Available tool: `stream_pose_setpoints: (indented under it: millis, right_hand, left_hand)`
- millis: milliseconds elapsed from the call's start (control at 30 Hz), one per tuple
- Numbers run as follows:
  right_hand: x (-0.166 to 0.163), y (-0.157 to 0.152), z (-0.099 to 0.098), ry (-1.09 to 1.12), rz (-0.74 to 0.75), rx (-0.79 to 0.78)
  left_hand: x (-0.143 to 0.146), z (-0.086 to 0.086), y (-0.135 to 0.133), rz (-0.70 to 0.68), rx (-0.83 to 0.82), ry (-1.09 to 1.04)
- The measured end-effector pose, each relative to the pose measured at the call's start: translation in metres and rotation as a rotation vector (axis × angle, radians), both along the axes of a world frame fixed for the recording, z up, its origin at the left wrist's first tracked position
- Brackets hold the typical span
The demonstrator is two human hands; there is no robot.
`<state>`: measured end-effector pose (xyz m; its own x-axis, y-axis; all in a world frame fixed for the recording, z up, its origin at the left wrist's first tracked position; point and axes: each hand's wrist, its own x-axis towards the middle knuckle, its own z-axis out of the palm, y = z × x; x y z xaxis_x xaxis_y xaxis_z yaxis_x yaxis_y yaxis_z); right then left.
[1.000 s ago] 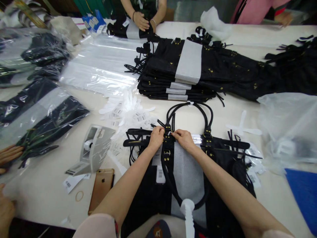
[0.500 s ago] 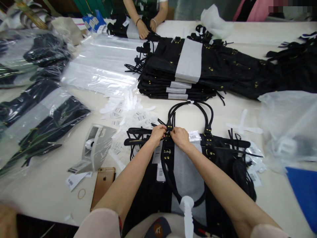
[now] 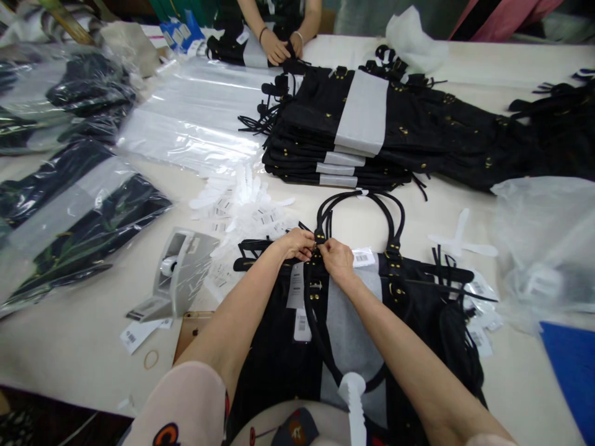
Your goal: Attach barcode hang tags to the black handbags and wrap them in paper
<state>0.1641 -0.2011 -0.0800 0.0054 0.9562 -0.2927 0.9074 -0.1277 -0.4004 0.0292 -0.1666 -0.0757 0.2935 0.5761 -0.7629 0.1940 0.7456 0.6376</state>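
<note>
A black handbag (image 3: 274,359) with looped handles and gold studs lies flat in front of me, a pale grey wrap (image 3: 356,328) around its middle. My left hand (image 3: 299,244) and my right hand (image 3: 336,257) meet at the base of the far handle's left end. Fingers of both are pinched together there, on the handle's attachment strap (image 3: 320,237) or something small beside it; the fingertips partly hide it. A grey paper tag (image 3: 295,286) and a white barcode label (image 3: 302,325) lie on the bag below my left hand. A white notched plastic strip (image 3: 353,402) lies over the near handle.
Stacked black bags (image 3: 302,136) lie beyond. Left are clear plastic sleeves (image 3: 195,111), bagged goods (image 3: 83,210), white tags (image 3: 242,204), a grey dispenser (image 3: 179,272) and a phone (image 3: 189,334). A co-worker's hands (image 3: 279,46) handle a black bag across the table.
My hands stay at the handle base, and my left hand has turned slightly, its wrist a bit higher. The view has shifted a little. The co-worker's hands are still on their bag.
</note>
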Motion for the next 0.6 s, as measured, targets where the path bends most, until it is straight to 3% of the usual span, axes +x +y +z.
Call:
stream_pose_setpoints:
  millis: [400,600]
  right_hand:
    - [0.006,0.001,-0.001,0.134,-0.013,-0.016]
    - [0.013,0.001,0.009,0.205,0.070,-0.041]
  left_hand:
    - [0.002,0.005,0.003,-0.063,0.021,0.012]
    - [0.012,0.003,-0.008,-0.110,0.302,0.409]
